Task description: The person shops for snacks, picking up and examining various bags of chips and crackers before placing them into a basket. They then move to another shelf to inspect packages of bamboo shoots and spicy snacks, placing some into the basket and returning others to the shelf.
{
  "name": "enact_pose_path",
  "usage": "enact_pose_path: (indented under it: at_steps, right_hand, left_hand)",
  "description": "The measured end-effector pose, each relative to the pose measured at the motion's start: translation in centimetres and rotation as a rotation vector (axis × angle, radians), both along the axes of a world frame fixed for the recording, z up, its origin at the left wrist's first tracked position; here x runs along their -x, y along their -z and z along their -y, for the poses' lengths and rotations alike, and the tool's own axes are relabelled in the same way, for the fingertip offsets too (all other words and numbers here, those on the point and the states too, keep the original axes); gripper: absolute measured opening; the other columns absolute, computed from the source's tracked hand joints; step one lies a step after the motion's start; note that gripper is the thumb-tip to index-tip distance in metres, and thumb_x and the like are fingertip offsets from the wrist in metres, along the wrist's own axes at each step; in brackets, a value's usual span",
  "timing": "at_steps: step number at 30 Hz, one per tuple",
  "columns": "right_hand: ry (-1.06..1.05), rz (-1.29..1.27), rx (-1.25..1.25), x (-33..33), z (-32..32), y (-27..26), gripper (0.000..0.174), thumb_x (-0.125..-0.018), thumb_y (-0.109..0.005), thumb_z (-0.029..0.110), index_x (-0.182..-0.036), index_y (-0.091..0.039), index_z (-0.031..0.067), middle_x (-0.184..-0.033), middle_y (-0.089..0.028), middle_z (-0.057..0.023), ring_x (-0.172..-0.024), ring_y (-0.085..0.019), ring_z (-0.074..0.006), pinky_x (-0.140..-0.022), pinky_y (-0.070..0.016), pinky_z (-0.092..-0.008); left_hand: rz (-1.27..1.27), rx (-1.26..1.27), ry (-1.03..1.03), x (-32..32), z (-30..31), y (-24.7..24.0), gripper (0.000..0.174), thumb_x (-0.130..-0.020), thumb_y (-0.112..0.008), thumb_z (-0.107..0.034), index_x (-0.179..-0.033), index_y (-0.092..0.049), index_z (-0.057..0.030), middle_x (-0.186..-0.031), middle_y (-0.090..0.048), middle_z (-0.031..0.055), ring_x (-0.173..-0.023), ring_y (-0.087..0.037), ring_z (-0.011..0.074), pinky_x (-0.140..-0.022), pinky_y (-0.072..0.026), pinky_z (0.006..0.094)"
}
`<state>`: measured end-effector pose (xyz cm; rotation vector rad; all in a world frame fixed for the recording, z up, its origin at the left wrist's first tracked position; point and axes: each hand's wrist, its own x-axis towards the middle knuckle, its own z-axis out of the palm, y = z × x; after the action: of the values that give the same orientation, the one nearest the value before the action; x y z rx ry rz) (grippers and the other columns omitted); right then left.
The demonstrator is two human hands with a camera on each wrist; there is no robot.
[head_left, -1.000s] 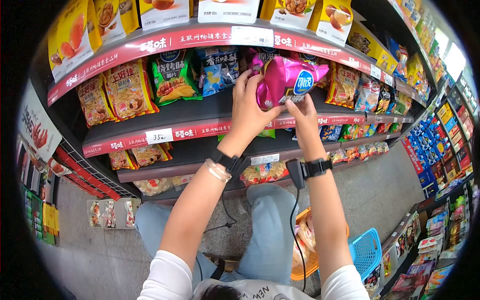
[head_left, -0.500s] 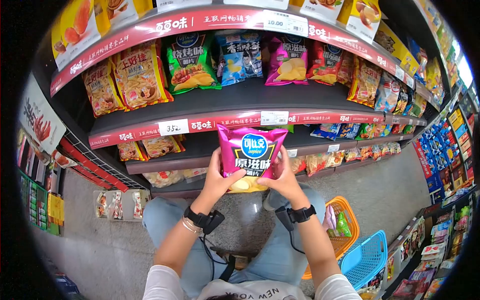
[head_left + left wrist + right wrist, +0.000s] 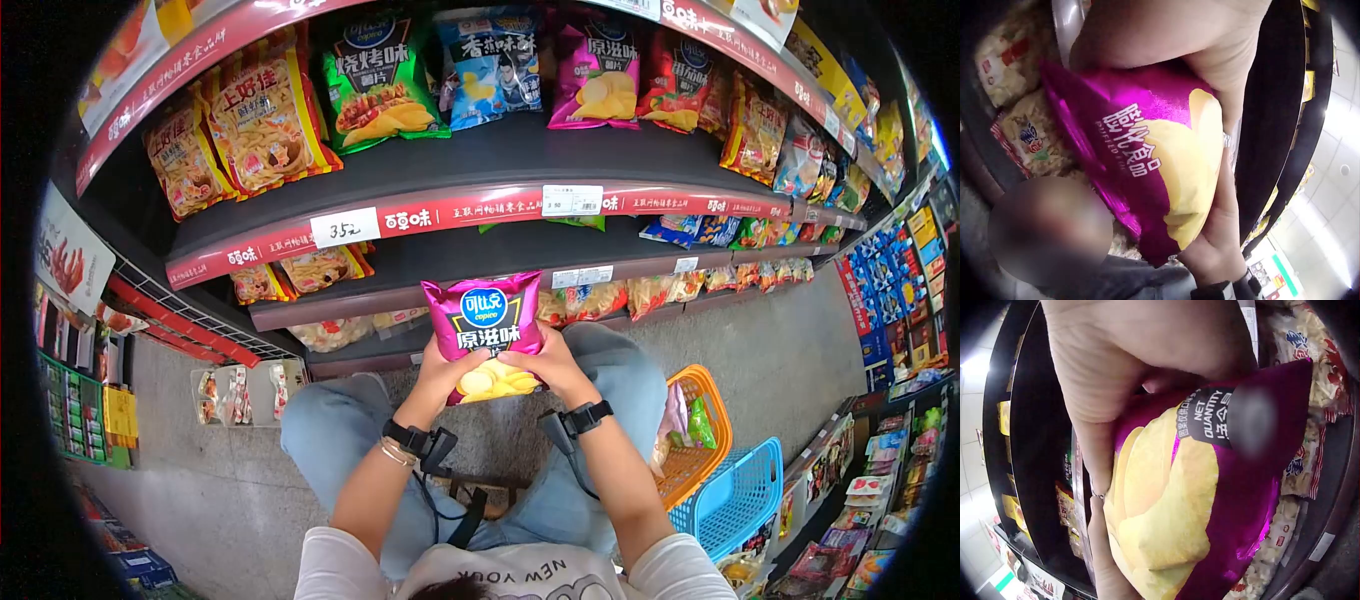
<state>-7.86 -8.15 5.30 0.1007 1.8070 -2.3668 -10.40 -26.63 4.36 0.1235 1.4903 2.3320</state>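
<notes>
A purple bag of potato chips (image 3: pixel 487 345) is held upright in front of the lower shelves, its printed front facing up toward the head camera. My left hand (image 3: pixel 430 380) grips its left side and my right hand (image 3: pixel 560 368) its right, both thumbs lying over the front. In the left wrist view, the bag's (image 3: pixel 1129 144) lower edge and chip picture show below the palm. The right wrist view has the same bag (image 3: pixel 1166 494) under the curled hand. Fingers behind the bag are mostly hidden.
On the shelf above stand a green chip bag (image 3: pixel 385 90), a blue snack bag (image 3: pixel 492 70), a similar purple bag (image 3: pixel 597 85) and a red one (image 3: pixel 675 90). An orange basket (image 3: pixel 722 425) holding packets and a blue basket (image 3: pixel 745 500) sit on the floor at right.
Both hands have brought the purple bag down from the upper shelf, toward the body. It was tilted on its side and now faces up. The head view has shifted too.
</notes>
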Motion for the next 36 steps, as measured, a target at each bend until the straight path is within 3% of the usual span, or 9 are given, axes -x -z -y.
enact_pose_path:
  at_steps: [14,17,21,23,24,25,26,33,36]
  right_hand:
    - [-0.097,-0.012,0.136,-0.3,0.3,-0.4,0.072,-0.067,-0.076,0.000,-0.129,-0.039,0.0027,-0.120,-0.054,-0.0057,-0.110,-0.052,-0.0152,-0.095,-0.0423,-0.0316]
    - [0.049,-0.067,0.007,0.1,0.5,1.7,0.073,-0.066,-0.079,0.004,-0.127,-0.040,0.0027,-0.117,-0.055,-0.0072,-0.108,-0.053,-0.0161,-0.094,-0.0429,-0.0320]
    - [0.252,-0.240,-0.272,0.5,0.9,5.5,0.078,-0.065,-0.081,0.019,-0.127,-0.038,0.0010,-0.119,-0.054,-0.0110,-0.110,-0.052,-0.0187,-0.094,-0.0413,-0.0326]
    - [0.192,-0.236,-0.249,0.1,1.5,5.4,0.081,-0.066,-0.080,0.019,-0.132,-0.035,0.0009,-0.124,-0.051,-0.0132,-0.114,-0.049,-0.0196,-0.097,-0.0396,-0.0330]
    - [0.145,-0.383,-0.415,0.0,2.0,4.9,0.085,-0.070,-0.077,0.018,-0.138,-0.029,0.0025,-0.132,-0.044,-0.0160,-0.122,-0.044,-0.0206,-0.101,-0.0365,-0.0335]
    - [0.029,-0.346,-0.228,-0.6,2.4,4.0,0.080,-0.074,-0.073,0.017,-0.140,-0.029,0.0049,-0.139,-0.037,-0.0160,-0.127,-0.039,-0.0213,-0.103,-0.0343,-0.0340]
    - [-0.020,-0.397,-0.299,-0.7,2.2,3.7,0.075,-0.076,-0.071,0.013,-0.139,-0.032,0.0056,-0.141,-0.036,-0.0129,-0.125,-0.040,-0.0199,-0.100,-0.0369,-0.0337]
    - [-0.233,-0.237,-0.164,-0.4,1.3,2.9,0.046,-0.085,-0.062,0.012,-0.130,-0.049,0.0093,-0.132,-0.050,-0.0083,-0.117,-0.049,-0.0177,-0.091,-0.0439,-0.0324]
    - [-0.173,-0.202,-0.076,-0.5,1.3,2.4,0.037,-0.088,-0.058,0.005,-0.124,-0.052,0.0035,-0.119,-0.058,-0.0101,-0.101,-0.057,-0.0131,-0.087,-0.0449,-0.0272]
  left_hand:
    - [0.059,0.029,-0.010,0.8,0.4,1.1,0.050,-0.071,-0.076,-0.006,-0.114,-0.051,-0.0016,-0.108,-0.060,0.0084,-0.095,-0.060,0.0156,-0.082,-0.0501,0.0299]
    - [-0.126,0.232,-0.219,0.9,-0.2,2.9,0.054,-0.073,-0.077,-0.012,-0.117,-0.048,0.0002,-0.112,-0.058,0.0118,-0.098,-0.059,0.0171,-0.083,-0.0496,0.0307]
    - [-0.250,0.637,-0.285,-0.3,-0.5,2.6,0.068,-0.075,-0.076,-0.021,-0.128,-0.039,0.0011,-0.118,-0.054,0.0180,-0.109,-0.054,0.0229,-0.087,-0.0473,0.0327]
    - [-0.289,0.286,-0.183,-0.8,-1.5,3.6,0.087,-0.071,-0.079,-0.021,-0.137,-0.026,-0.0017,-0.130,-0.043,0.0160,-0.119,-0.046,0.0235,-0.094,-0.0434,0.0362]
    - [-0.377,0.228,-0.153,-1.0,-2.0,2.9,0.090,-0.070,-0.079,-0.018,-0.138,-0.023,-0.0023,-0.129,-0.043,0.0149,-0.118,-0.047,0.0230,-0.095,-0.0424,0.0365]
    - [-0.465,0.168,-0.124,-1.1,-2.1,2.1,0.093,-0.069,-0.080,-0.016,-0.138,-0.019,-0.0029,-0.128,-0.044,0.0137,-0.116,-0.048,0.0226,-0.096,-0.0415,0.0368]
    - [-0.436,0.102,-0.133,-0.8,-2.1,3.0,0.095,-0.067,-0.080,-0.011,-0.138,-0.018,-0.0038,-0.124,-0.046,0.0128,-0.114,-0.050,0.0220,-0.095,-0.0428,0.0356]
    - [-0.026,0.056,-0.404,-0.1,-0.4,2.8,0.060,-0.077,-0.073,-0.009,-0.125,-0.038,-0.0038,-0.117,-0.052,0.0094,-0.106,-0.054,0.0182,-0.091,-0.0444,0.0323]
    - [0.111,-0.147,-0.329,0.4,0.1,2.4,0.051,-0.081,-0.068,-0.010,-0.124,-0.042,-0.0039,-0.116,-0.054,0.0087,-0.105,-0.055,0.0178,-0.090,-0.0450,0.0324]
